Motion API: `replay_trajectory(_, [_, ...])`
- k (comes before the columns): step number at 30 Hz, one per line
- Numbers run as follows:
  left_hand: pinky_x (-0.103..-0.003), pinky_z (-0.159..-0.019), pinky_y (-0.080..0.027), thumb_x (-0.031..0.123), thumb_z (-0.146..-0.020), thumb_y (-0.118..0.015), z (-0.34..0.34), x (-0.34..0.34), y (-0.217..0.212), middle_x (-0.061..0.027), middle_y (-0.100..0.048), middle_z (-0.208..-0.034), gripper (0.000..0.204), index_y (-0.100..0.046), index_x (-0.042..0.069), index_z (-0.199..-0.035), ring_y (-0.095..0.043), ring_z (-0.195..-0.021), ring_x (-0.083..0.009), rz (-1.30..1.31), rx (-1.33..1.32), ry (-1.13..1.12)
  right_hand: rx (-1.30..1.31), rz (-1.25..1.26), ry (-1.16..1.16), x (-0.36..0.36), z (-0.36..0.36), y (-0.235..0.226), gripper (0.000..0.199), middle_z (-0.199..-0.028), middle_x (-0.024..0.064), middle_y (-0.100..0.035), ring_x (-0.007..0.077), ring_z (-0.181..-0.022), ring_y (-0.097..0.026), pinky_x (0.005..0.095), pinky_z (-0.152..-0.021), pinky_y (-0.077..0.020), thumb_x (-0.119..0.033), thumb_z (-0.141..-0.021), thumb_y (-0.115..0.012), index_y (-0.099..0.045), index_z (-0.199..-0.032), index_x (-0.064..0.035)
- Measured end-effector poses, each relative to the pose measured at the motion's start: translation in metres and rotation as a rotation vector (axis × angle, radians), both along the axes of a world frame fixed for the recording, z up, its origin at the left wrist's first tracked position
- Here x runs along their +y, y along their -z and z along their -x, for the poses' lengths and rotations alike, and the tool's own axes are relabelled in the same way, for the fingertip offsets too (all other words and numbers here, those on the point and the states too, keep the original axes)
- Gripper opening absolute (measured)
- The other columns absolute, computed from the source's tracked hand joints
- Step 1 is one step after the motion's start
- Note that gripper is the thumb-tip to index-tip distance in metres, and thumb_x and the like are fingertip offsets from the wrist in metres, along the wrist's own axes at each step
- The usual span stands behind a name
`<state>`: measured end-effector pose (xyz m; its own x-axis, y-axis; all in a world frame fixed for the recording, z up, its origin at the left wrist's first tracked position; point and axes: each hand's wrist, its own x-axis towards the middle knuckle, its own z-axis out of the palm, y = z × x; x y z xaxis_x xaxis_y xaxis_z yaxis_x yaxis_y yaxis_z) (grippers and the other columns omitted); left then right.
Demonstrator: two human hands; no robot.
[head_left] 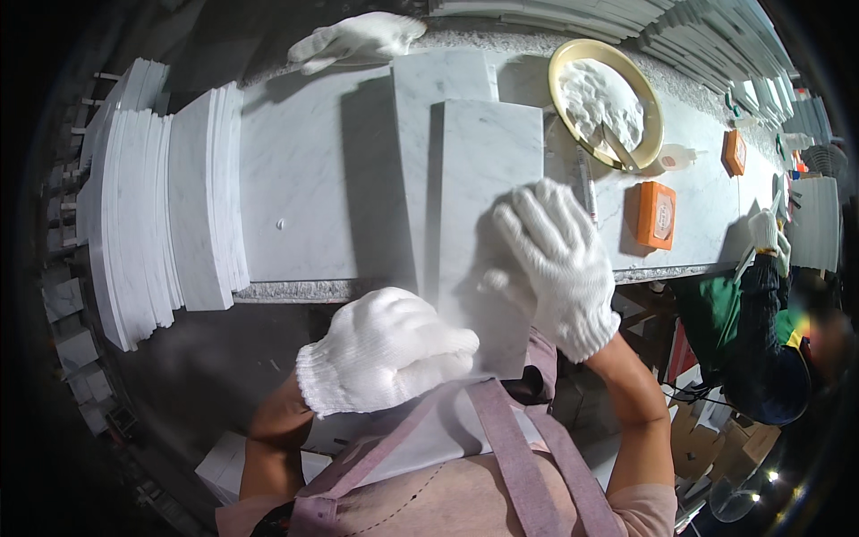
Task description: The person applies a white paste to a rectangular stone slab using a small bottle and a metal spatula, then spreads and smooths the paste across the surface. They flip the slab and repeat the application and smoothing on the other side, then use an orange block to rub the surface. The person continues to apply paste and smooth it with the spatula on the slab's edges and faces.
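Note:
A long white marble tile (490, 148) points toward me, its near end reaching past the table edge to my apron. On the tile's right side my right hand (559, 259), in a white knitted glove, lies flat with the fingers stretched out. My left hand (389, 349), gloved the same way, is closed at the tile's near left edge. Its curled fingers hide whatever they grip. Another marble tile (413, 98) sits under the first and sticks out to the left and at the far end.
Stacked marble tiles (134, 215) stand at the left. A loose white glove (358, 40) lies at the back. To the right are a yellow bowl (557, 85) of white paste with a spatula, an orange block (656, 217), and a small bottle (677, 157). Another person's gloved hand (765, 231) works far right.

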<state>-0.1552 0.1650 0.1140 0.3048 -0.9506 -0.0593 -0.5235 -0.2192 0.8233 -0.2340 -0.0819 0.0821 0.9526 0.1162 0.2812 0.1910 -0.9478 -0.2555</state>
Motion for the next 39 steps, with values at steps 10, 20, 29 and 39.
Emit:
replay_trajectory(10, [-0.042,-0.091,-0.054,0.022,-0.095,-0.072,-0.021,-0.025,0.007,-0.0103,-0.076,-0.102,0.021,-0.075,0.008,-0.111,-0.071,-0.099,-0.0324,0.110,-0.139,-0.181,0.108,-0.627,-0.134,-0.005,0.104,0.018,0.027,-0.110,0.0055,-0.076,0.0292,-0.115,-0.069,0.0520,-0.111,-0.0493,-0.033,-0.094,-0.069,-0.077,-0.104,-0.0088])
replay_trajectory(20, [-0.046,-0.114,-0.046,0.011,-0.090,-0.074,-0.033,-0.044,0.027,-0.0157,-0.069,-0.132,0.033,-0.073,0.004,-0.123,-0.060,-0.131,-0.0355,0.110,-0.621,-0.302,0.510,-1.413,0.750,0.024,0.149,0.044,0.036,-0.108,0.0140,-0.075,0.0205,-0.098,-0.070,0.0338,-0.091,-0.0540,-0.026,-0.106,-0.052,-0.071,-0.120,0.0020])
replay_trajectory(29, [-0.050,-0.124,-0.033,0.031,-0.083,-0.073,0.014,-0.029,0.053,-0.0036,-0.059,-0.144,0.046,-0.072,0.018,-0.127,-0.046,-0.145,-0.0303,0.019,-0.735,-0.107,0.458,-1.045,0.303,0.031,0.150,0.066,0.048,-0.098,0.0163,-0.071,0.0385,-0.090,-0.070,0.0427,-0.079,-0.0588,-0.010,-0.068,-0.085,-0.068,-0.113,-0.0071])
replay_trajectory(39, [-0.044,-0.116,-0.046,0.014,-0.082,-0.072,0.082,0.023,0.050,0.0038,-0.071,-0.109,0.018,-0.075,0.022,-0.097,-0.065,-0.122,-0.0201,-0.044,-0.667,0.005,0.438,-1.530,0.654,0.033,0.155,0.079,0.028,-0.096,0.0144,-0.072,0.0349,-0.091,-0.070,0.0395,-0.081,-0.0587,-0.013,-0.078,-0.078,-0.072,-0.105,-0.0065])
